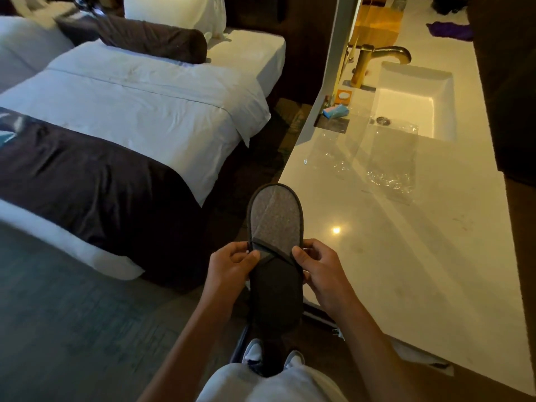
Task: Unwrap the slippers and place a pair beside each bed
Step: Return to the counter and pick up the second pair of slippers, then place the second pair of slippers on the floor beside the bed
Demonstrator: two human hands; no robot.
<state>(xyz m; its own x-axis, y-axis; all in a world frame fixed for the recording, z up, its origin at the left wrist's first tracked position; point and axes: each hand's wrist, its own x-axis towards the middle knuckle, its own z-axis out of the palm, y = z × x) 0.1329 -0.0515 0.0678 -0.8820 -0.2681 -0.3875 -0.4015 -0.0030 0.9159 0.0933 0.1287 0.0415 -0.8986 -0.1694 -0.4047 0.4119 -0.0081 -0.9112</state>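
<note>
I hold a flat pair of grey slippers [275, 224] with dark trim in front of me, above the floor at the counter's near corner. My left hand [229, 269] pinches their left edge at the strap. My right hand [319, 268] pinches the right edge. The grey insole points away from me and the dark upper hangs toward my shoes. Clear plastic wrappers [388, 158] lie crumpled on the cream counter [406, 256] to the right. The near bed [139, 111], white with a dark brown runner, stands to the left. A second bed [23, 44] shows at the far left.
A white sink basin [417, 103] with a gold tap [374, 59] is set in the counter. Small toiletry items [336, 110] sit by the mirror edge. A dark bolster pillow [150, 39] lies on the near bed. Grey carpet [72, 314] covers the floor at left.
</note>
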